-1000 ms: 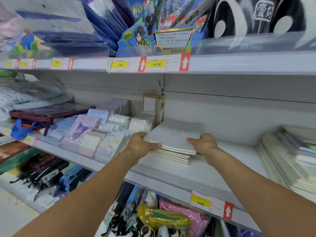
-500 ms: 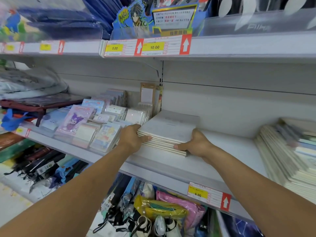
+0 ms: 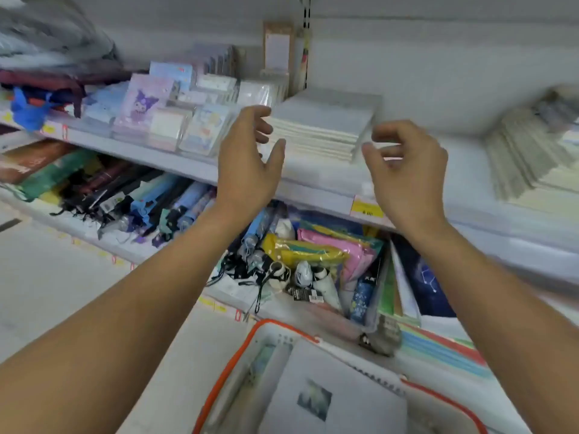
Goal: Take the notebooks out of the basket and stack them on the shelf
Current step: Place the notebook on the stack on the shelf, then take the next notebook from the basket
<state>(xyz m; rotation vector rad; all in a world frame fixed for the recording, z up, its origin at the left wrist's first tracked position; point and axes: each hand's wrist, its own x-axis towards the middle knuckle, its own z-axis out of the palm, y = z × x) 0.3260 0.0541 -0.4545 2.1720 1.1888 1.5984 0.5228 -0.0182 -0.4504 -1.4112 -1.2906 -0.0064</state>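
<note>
My L hand (image 3: 247, 164) & R hand (image 3: 407, 170) both loose, fingers relaxed, holding nothing, mid-frame. Notebook stack (image 3: 319, 126) on shelf (image 3: 313, 186) just behind them. Basket (image 3: 225, 371) at bottom center, spiral notebook (image 3: 332, 396) inside.

Single head-worn wide-angle view, looking forward and down from standing height, close to the shelf (image 3: 316, 183) front edge, both forearms reaching in from the bottom corners, basket (image 3: 238, 364) rim directly below at the bottom edge, picture motion-blurred
</note>
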